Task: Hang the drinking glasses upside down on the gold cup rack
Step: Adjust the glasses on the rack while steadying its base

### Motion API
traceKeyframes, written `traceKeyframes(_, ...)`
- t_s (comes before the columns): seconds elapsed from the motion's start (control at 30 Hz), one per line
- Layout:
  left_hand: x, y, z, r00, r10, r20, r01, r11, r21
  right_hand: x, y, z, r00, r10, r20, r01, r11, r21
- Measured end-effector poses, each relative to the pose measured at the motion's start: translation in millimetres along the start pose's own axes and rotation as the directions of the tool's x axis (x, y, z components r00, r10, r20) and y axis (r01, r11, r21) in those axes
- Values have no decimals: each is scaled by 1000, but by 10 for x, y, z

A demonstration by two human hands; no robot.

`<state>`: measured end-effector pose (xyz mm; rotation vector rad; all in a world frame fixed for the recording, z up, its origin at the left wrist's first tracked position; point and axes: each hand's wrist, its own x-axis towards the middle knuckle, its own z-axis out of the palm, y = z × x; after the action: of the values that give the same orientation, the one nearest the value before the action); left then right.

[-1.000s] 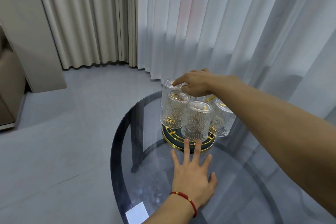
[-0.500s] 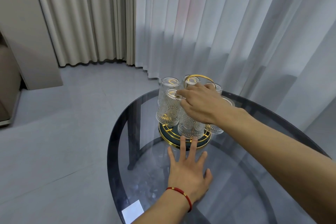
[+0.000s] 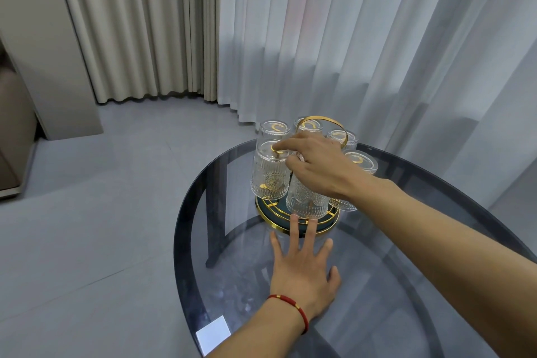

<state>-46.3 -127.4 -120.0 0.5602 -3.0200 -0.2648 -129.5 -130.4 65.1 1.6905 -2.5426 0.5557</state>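
Observation:
The gold cup rack (image 3: 329,224) stands on a round glass table (image 3: 406,270), with a gold ring handle on top. Several ribbed drinking glasses hang on it upside down, among them a front-left glass (image 3: 268,180), a back-left glass (image 3: 274,131) and a far-right glass (image 3: 361,161). My right hand (image 3: 316,168) covers the top of the front glass (image 3: 306,202) with its fingers curled over it. Its index finger reaches onto the front-left glass's base. My left hand (image 3: 302,273) lies flat on the table with fingers spread, its fingertips at the rack's base rim.
A white label (image 3: 213,336) lies near the table's front edge. The table's dark frame and legs show through the glass. Sheer white curtains (image 3: 348,52) hang close behind the table, and grey tiled floor (image 3: 101,227) lies to the left.
My right hand has come from the back-left glass forward onto the front glass. My left hand has stayed flat on the table.

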Motion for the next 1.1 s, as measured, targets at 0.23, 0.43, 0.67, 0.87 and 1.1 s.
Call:
traceKeyframes(0.23,17,-1,45,1000,-5,-18,6,1000,13,-23,27,4,999,35,-38,-32,996,89)
traceKeyframes(0.43,11,-8,56,999,-3,-49,4,1000,8,-46,58,24,999,29,-38,-25,996,85)
traceKeyframes(0.67,-30,-24,59,991,8,-131,-18,997,-77,-143,235,-94,991,-5,-135,23,991,129)
traceKeyframes(0.87,-42,-14,38,992,8,-123,-16,998,-66,-312,498,-179,996,1,-93,-2,1000,-21)
traceKeyframes(1.1,-61,2,9,994,5,-110,-10,999,-46,-258,526,-57,1000,-7,7,8,986,-167)
